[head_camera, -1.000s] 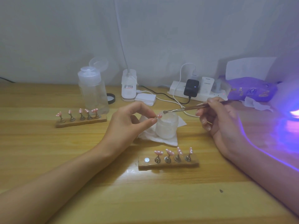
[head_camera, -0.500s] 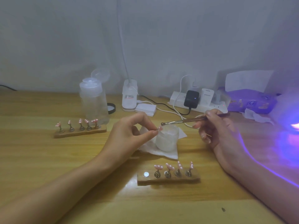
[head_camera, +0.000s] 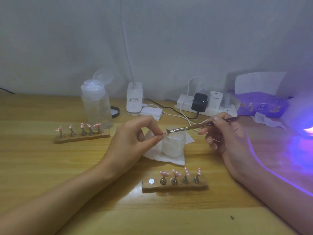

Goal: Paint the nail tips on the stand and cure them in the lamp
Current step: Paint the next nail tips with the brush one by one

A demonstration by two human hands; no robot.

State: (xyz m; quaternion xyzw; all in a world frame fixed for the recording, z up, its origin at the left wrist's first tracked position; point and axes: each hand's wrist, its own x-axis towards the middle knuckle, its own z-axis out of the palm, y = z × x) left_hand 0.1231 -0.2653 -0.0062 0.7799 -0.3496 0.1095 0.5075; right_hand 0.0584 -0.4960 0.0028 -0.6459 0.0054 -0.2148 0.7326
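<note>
- The left hand (head_camera: 135, 141) pinches one small nail tip (head_camera: 166, 134) between thumb and forefinger, its other fingers curled, just above the white jar (head_camera: 174, 146).
- The right hand (head_camera: 225, 134) grips one thin brush (head_camera: 194, 127) like a pen; the bristle end touches the pinched tip.
- Two wooden stands lie on the table (head_camera: 50, 167).
- The near stand (head_camera: 175, 187), in front of the jar, carries four pink tips with white dots and one bare round spot (head_camera: 151, 181) at its left end.
- The far-left stand (head_camera: 81, 137) carries five such tips.
- The jar sits on one white tissue (head_camera: 169, 159).
- The curing lamp (head_camera: 307, 132) glows violet at the right edge, well apart from both stands.
- One clear bottle (head_camera: 96, 104) stands behind the far-left stand, and one power strip (head_camera: 186, 103) lies along the far wall.
</note>
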